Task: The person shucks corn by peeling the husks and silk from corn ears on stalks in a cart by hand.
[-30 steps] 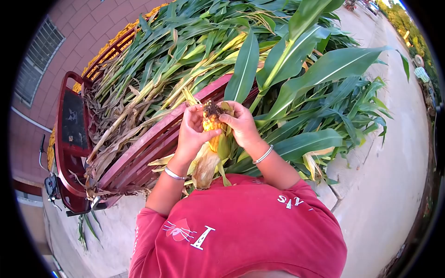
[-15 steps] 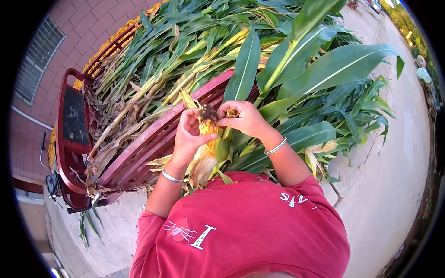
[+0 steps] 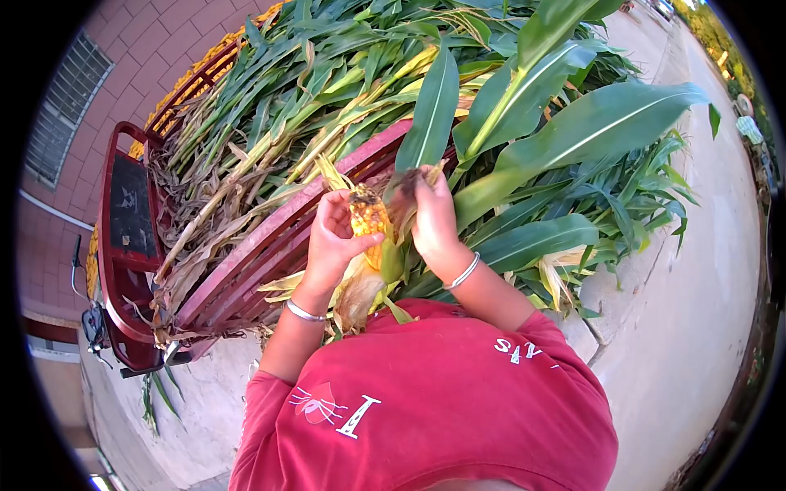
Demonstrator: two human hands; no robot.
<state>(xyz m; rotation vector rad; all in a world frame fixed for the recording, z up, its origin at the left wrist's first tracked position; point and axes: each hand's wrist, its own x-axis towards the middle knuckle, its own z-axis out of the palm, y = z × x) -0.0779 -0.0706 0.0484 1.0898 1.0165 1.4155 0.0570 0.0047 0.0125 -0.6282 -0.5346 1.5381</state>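
My left hand (image 3: 332, 237) is closed around an ear of corn (image 3: 371, 219), thumb pressed across its yellow kernels. The tip of the ear is dark and patchy. Peeled husk (image 3: 358, 299), pale and brown, hangs below it, and a green husk leaf (image 3: 394, 262) lies along its right side. To the right of the ear, my right hand (image 3: 434, 219) is raised, its fingers pinched on dark brown corn silk (image 3: 402, 196) and dry husk, slightly blurred. The ear's stalk with broad green leaves (image 3: 602, 131) leans beside my right hand.
A red cart (image 3: 246, 250) stands ahead, heaped with cut corn stalks (image 3: 327, 106). More leafy stalks lie over its side to the right, with another pale husk (image 3: 558, 274). Yellow corn cobs (image 3: 205, 61) show behind the cart by a brick wall (image 3: 155, 41). Concrete ground (image 3: 688, 311) runs along the right.
My right hand has moved up and away from the ear's tip, pulling the dark silk and husk off it. The tip is more exposed. My left hand keeps its hold.
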